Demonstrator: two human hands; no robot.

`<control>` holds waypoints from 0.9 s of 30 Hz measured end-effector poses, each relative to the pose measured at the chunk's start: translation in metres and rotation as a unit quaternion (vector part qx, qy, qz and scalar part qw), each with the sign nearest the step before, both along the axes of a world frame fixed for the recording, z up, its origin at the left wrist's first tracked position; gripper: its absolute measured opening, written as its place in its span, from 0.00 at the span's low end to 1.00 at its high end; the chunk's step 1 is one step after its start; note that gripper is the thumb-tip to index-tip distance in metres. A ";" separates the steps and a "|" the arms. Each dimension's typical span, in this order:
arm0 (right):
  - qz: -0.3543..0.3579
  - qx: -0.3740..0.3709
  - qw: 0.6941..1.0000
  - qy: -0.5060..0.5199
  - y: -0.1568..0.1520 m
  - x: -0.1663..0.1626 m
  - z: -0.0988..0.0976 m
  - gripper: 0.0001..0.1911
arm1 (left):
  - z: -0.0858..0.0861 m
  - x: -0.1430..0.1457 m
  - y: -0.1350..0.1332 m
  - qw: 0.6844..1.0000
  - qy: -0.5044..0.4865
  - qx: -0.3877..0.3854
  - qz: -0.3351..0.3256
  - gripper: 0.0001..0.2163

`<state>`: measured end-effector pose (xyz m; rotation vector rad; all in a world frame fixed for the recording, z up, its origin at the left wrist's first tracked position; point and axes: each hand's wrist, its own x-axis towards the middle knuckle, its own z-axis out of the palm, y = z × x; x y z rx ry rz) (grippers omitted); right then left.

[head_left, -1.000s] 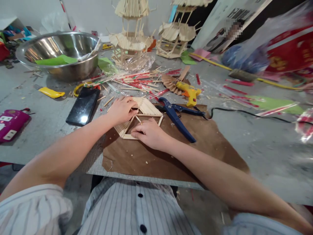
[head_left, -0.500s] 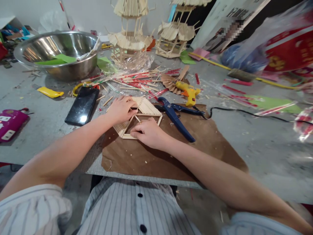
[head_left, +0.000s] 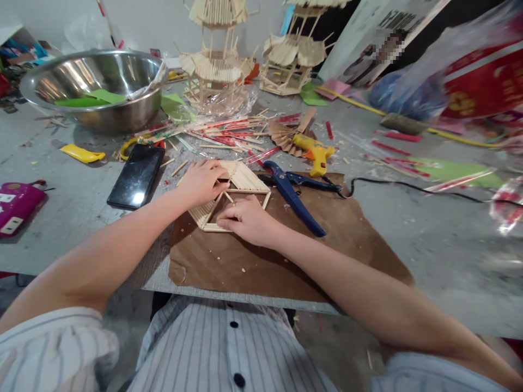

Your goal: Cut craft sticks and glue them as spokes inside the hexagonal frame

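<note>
A six-sided frame of pale wooden sticks (head_left: 247,178) lies on a brown sheet (head_left: 294,267). Close-laid sticks fill its far and left sections, while the near sections are bare ribs. My left hand (head_left: 201,184) rests over its left side, fingers curled onto the sticks near the centre. At the near edge my right hand (head_left: 250,222) grips the frame, thumb forward and fingertips partly hidden. Whether either hand also pinches a loose stick cannot be seen. Blue-handled cutting pliers (head_left: 295,202) lie just right of the frame.
A yellow glue gun (head_left: 315,153) with a black cord lies behind the pliers. To the left are a phone (head_left: 135,177), a yellow utility knife (head_left: 82,153), a purple power strip (head_left: 19,209) and a steel basin (head_left: 118,115). Two stick pagodas (head_left: 216,71) stand behind scattered red-wrapped sticks (head_left: 229,133).
Almost nothing differs. Both hands keep their places on the stick frame, and the view has shifted very slightly.
</note>
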<state>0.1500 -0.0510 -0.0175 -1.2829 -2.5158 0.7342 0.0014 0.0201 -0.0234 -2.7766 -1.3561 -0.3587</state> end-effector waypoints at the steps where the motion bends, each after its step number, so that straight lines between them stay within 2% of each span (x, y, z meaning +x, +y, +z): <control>1: 0.000 0.002 1.000 -0.001 0.000 0.000 0.000 0.10 | 0.000 0.000 0.000 1.000 0.001 0.000 0.001 0.16; 7: 0.009 0.004 1.000 0.022 0.000 0.000 -0.001 0.10 | 0.001 0.001 -0.001 1.000 0.008 0.003 0.000 0.16; 12: 0.009 -0.036 0.997 0.063 0.002 0.005 0.004 0.12 | 0.001 -0.001 0.002 1.000 0.002 -0.002 -0.006 0.16; 17: -0.037 -0.040 0.990 0.127 0.008 0.029 0.016 0.09 | 0.018 -0.001 -0.002 1.000 -0.012 0.009 -0.003 0.14; 19: -0.045 -0.062 0.991 0.106 0.010 0.040 0.021 0.08 | 0.027 0.001 -0.008 1.000 -0.008 -0.028 -0.001 0.15; 21: -0.035 -0.091 0.993 0.068 0.011 0.048 0.025 0.07 | 0.032 0.005 -0.017 0.994 0.025 -0.103 -0.039 0.14; 24: -0.013 -0.092 0.995 0.032 0.012 0.051 0.027 0.07 | 0.034 0.011 -0.028 0.973 0.066 -0.194 -0.110 0.11; 27: 0.003 -0.091 0.996 0.014 0.013 0.051 0.024 0.08 | 0.033 0.015 -0.036 0.957 0.068 -0.244 -0.141 0.10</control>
